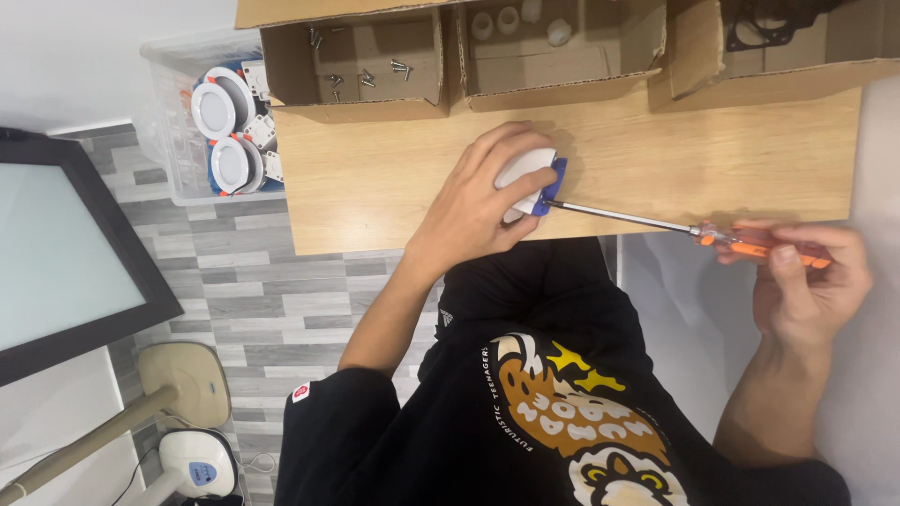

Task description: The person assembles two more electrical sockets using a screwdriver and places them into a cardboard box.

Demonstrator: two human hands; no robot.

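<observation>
Now, in the head view, the table serves as the landmark: a light wooden top seen from above, with the person seated at its near edge. The left hand lies near the middle of the table's near edge, fingers clenched over a small white lamp with a blue clip, pressing it to the wood. The right hand hangs off the table's near right corner, grasping the orange handle of a screwdriver. Its thin metal shaft runs across the table's near edge, and the tip meets the blue clip on the lamp.

Along the table's far edge stand three open cardboard boxes. The left box holds loose screws. The middle box holds small white round parts. The right box holds a dark part, too cut off to tell.

Beyond the table's left end, a clear bin sits on the grey floor, holding more white round lamps with orange clips. Further left of the table lies a black-framed screen.
</observation>
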